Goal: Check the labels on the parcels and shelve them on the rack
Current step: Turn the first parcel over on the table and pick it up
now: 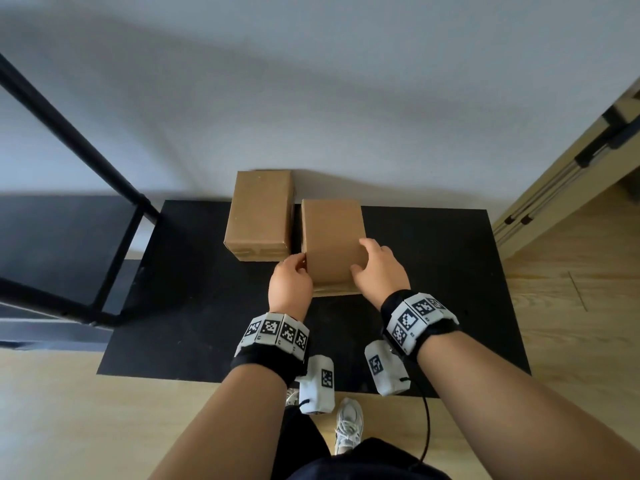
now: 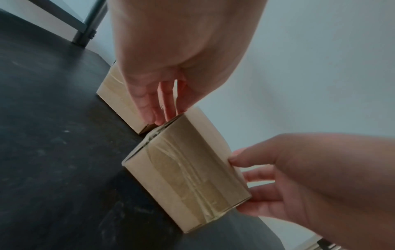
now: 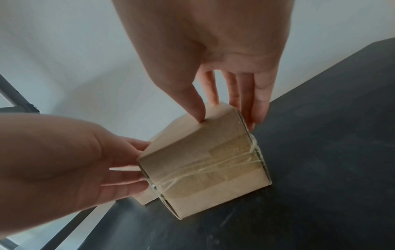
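Observation:
Two plain brown cardboard parcels lie side by side on a black mat [image 1: 433,271] against the white wall. Both hands are on the nearer, right-hand parcel [image 1: 332,244] [image 2: 188,182] [image 3: 205,162]. My left hand [image 1: 294,275] [image 2: 162,101] holds its left side, fingers down in the gap between the parcels. My right hand [image 1: 377,268] [image 3: 226,104] pinches its right side, thumb on top and fingers down the flank. Clear tape crosses its near end face. The other parcel [image 1: 259,213] [image 2: 115,94] sits untouched, further back and to the left. No label shows on any visible face.
The black metal rack [image 1: 114,237] stands at the left, one post touching the mat's corner. A pale wooden piece of furniture with metal rods [image 1: 554,188] lines the right side. The floor is light wood, and a white shoe [image 1: 348,424] stands at the mat's near edge.

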